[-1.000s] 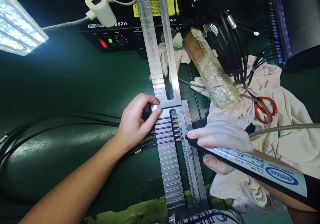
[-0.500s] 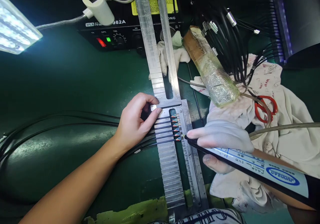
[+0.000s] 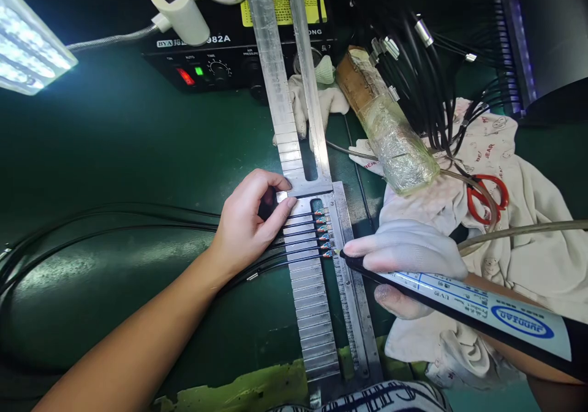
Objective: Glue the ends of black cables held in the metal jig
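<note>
Ridged fixture [image 3: 315, 320] is showing scuffed bare metal; green tabletop [image 3: 202, 130], left, is shining smooth; white cloth [image 3: 539, 201], right, is looking matt and crumpled.

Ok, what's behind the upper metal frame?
Behind the metal frame: a black box, its yellow label and a white glove, each partly visible. The frame hides part of each, including some of the box's lettering.

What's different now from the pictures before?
Very little. The view seems to have slipped slightly, so the lamp and box sit a bit further left. The back end of the tube shifted slightly right. Nothing was grabbed or let go: the right hand still holds the tube, its tip near the wire ends, and the left hand stays on the rack.
</note>
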{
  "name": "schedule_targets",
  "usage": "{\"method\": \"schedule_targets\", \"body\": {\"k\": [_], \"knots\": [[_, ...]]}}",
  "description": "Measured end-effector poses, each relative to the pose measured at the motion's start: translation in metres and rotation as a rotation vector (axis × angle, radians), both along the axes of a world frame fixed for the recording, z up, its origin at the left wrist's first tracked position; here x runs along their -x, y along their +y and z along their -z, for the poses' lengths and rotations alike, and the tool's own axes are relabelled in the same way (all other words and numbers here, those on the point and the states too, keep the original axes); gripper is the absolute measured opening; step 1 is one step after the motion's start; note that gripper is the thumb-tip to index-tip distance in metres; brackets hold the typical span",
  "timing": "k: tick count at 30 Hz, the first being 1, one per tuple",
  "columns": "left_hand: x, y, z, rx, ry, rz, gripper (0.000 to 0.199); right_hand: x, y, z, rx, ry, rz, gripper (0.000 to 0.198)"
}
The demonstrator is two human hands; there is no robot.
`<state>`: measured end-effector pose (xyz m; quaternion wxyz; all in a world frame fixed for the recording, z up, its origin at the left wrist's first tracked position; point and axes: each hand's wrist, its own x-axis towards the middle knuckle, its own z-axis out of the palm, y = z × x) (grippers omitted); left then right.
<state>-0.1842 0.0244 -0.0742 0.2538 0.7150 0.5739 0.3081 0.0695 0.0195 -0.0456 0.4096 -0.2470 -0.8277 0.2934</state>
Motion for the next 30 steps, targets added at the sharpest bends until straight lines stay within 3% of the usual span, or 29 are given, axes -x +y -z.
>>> {"method": "schedule_targets", "body": {"k": [30], "knots": [[-0.0003, 0.0003, 0.0006, 0.003, 0.010, -0.007, 0.007, 0.0013, 0.0019, 0.0003, 0.008, -0.005, 0.026, 0.019]]}}
